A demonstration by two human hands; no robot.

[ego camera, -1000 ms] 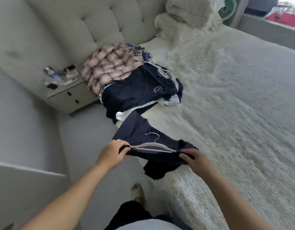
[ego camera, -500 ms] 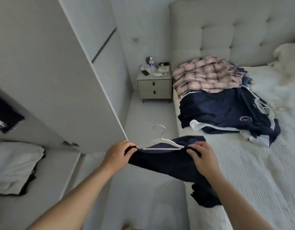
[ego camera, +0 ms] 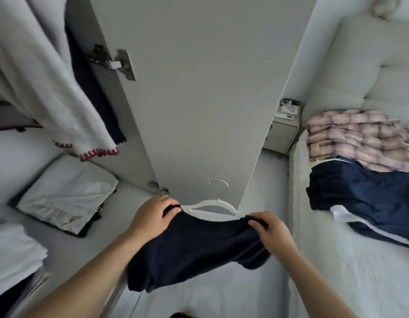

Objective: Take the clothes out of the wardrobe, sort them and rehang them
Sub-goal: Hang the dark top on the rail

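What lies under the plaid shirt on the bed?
Under the plaid shirt a navy garment with white trim spreads toward the bed's edge. Anything deeper in the pile is covered.

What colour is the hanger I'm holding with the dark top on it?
The hanger is white with a silver metal hook, seen in the head view.

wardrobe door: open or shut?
Open. The wardrobe door is swung out, hinges exposed, with a hanging white garment and folded clothes visible inside.
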